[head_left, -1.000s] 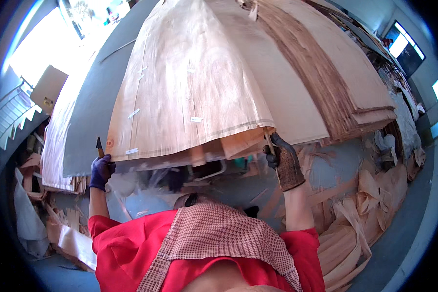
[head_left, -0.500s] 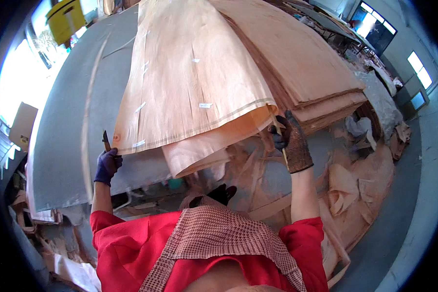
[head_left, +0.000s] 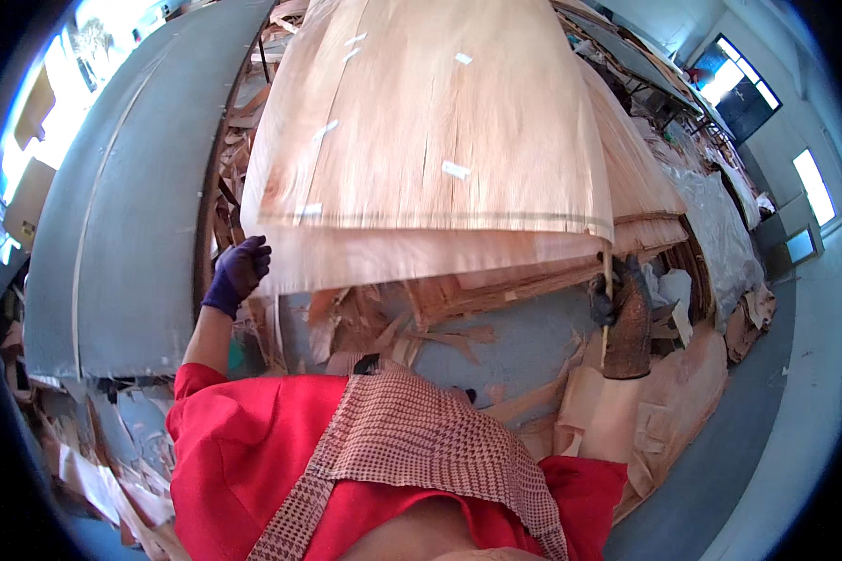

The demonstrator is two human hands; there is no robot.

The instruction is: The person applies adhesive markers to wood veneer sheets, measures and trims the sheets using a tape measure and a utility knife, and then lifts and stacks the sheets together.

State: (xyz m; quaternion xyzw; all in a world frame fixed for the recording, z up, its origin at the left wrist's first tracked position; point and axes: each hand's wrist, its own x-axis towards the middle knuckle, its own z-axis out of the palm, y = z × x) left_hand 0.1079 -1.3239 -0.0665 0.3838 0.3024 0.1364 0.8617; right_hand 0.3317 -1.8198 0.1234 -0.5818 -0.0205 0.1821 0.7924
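A large pale wood veneer sheet (head_left: pixel 393 178) with white tape pieces spreads before me, its near edge raised above a paler layer (head_left: pixel 421 262). My right hand (head_left: pixel 624 313), in a dark, worn glove, closes around a thin stick (head_left: pixel 608 271) at the sheet's near right corner. The stick stands almost upright, its top meeting that corner. At the near left corner, my left hand (head_left: pixel 239 273) in a purple glove is curled closed, fingertips against the paler layer's edge. What lies inside those fingers is hidden.
On the left stands a long grey table (head_left: pixel 140 206) with a pale strip along it. Stacked veneer (head_left: pixel 646 201) shows at the right beneath the sheet. Veneer scraps (head_left: pixel 365 318) litter the floor, and clear plastic sheeting (head_left: pixel 720 238) lies at the far right.
The veneer sheet has shifted right, off the grey table and over the stack. Both hands have moved right with it, and the sheet's near edge has straightened.
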